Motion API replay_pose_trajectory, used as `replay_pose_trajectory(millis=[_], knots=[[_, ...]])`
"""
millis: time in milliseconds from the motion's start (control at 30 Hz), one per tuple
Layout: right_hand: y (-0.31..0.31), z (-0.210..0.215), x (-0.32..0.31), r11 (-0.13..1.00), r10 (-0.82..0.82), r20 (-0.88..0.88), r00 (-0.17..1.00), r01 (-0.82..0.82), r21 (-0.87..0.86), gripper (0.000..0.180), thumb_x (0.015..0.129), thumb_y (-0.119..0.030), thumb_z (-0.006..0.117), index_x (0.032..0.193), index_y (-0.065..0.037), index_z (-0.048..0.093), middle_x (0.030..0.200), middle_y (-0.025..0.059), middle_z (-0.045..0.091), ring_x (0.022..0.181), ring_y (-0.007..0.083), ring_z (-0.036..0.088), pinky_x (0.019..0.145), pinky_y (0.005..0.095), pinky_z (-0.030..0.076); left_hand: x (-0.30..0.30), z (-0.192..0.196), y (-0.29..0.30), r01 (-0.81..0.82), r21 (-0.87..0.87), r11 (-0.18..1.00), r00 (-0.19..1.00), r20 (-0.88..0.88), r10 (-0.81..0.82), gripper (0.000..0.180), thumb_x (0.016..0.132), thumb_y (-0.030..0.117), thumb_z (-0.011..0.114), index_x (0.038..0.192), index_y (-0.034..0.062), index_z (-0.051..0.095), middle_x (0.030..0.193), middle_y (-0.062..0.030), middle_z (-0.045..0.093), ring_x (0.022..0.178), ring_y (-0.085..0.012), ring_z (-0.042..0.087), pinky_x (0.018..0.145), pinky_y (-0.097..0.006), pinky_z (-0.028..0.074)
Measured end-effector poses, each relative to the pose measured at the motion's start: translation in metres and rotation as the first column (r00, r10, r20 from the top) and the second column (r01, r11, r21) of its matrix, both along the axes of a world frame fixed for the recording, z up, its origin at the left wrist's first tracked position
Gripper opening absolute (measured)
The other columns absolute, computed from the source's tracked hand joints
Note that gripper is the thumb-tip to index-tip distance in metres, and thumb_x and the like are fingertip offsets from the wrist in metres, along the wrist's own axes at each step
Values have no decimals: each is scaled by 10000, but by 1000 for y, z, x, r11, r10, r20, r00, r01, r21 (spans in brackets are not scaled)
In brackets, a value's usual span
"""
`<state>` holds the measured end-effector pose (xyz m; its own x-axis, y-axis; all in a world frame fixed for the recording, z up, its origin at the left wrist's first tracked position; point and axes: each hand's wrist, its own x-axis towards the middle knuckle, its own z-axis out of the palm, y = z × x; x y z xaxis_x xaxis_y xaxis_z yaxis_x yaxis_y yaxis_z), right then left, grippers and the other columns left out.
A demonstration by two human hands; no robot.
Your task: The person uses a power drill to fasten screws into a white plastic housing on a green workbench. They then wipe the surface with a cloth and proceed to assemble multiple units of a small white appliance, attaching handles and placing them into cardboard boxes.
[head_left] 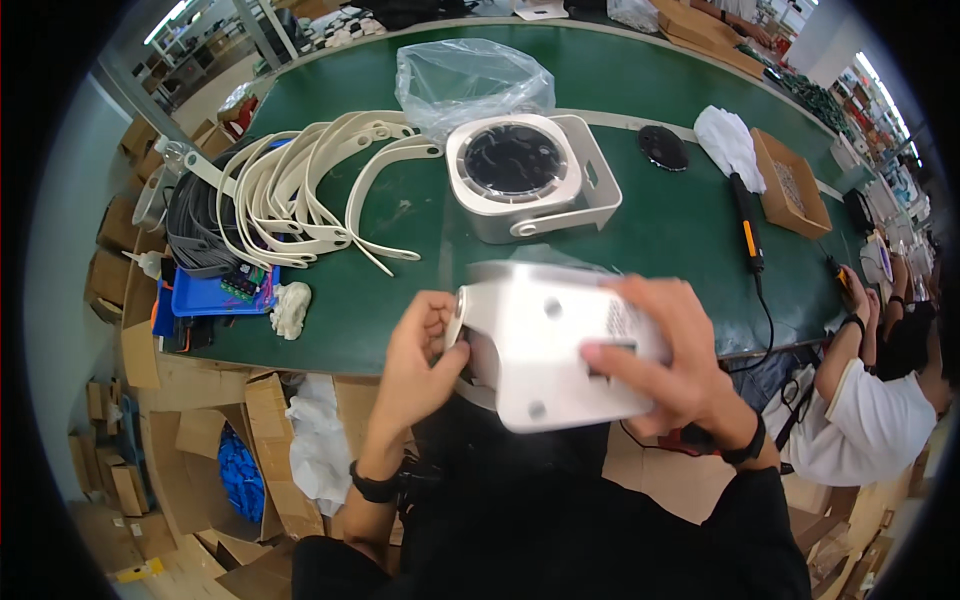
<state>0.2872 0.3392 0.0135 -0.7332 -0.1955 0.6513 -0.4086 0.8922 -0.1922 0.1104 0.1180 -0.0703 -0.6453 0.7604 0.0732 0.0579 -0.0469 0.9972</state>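
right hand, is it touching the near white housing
Touching: the head view shows the right hand gripping the near white housing, wrapped over its right side.

White housings (545, 365), two; loose black disc (663, 148), one; blue tray (205, 297), one; pale overlapping straps (318, 236), many, exact count unclear.

An open floor carton (198, 437) holds crinkled blue material (240, 475).

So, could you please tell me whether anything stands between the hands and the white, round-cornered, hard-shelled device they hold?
Nothing visible does: the bare left hand grips the white, round-cornered, hard-shelled device at its left end, and the bare right hand holds its right side directly.
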Motion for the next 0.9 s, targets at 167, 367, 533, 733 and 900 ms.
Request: replay_pose_trajectory(millis=[167, 367, 533, 733, 900], knots=[[-19, -82, 34, 996, -74, -334, 940, 54, -69, 495, 750, -232, 808, 1210, -297, 637, 1275, 209, 514, 1031, 346, 546, 766, 423, 462, 1, 65, 8, 7, -40, 999, 988, -154, -13, 246, 839, 105, 678, 1013, 8, 533, 895, -55, 595, 816, -116, 557, 707, -247, 452], [-50, -148, 30, 949, -72, -116, 991, 33, -313, 637, 728, -329, 863, 1280, -285, 546, 1377, 232, 426, 1182, 423, 502, 944, 541, 453, 1, 90, 46, -314, -135, 940, 690, -712, 128, 399, 757, 298, 825, 707, 21, 542, 601, -114, 578, 498, -235, 546, 503, -349, 435], [-48, -84, 12, 905, -120, -353, 928, -45, -424, 699, 630, -338, 909, 1185, -152, 526, 1413, 262, 445, 1227, 450, 503, 1015, 553, 421, -25, 99, 51, -174, -72, 982, 386, -922, 0, 386, 729, 280, 811, 701, 19, 528, 572, -129, 521, 499, -230, 534, 494, -338, 410], [-63, -21, -55, 768, 30, 303, 953, 172, -617, 979, 741, -323, 763, 1490, 55, 259, 1472, 372, 312, 1373, 531, 318, 1142, 506, 310, -65, 125, 52, -82, -548, 833, 471, -757, -452, 467, 785, 345, 747, 638, -10, 482, 538, -124, 422, 523, -206, 443, 508, -352, 358], [-91, -33, -80, 749, -39, 328, 944, 245, -616, 889, 790, -242, 655, 1474, 113, 211, 1422, 438, 313, 1360, 565, 316, 1138, 563, 288, -94, 152, 34, -65, -831, 553, 607, -473, -638, 524, 888, 418, 714, 588, 17, 560, 535, 24, 405, 531, -71, 348, 474, -304, 262]])
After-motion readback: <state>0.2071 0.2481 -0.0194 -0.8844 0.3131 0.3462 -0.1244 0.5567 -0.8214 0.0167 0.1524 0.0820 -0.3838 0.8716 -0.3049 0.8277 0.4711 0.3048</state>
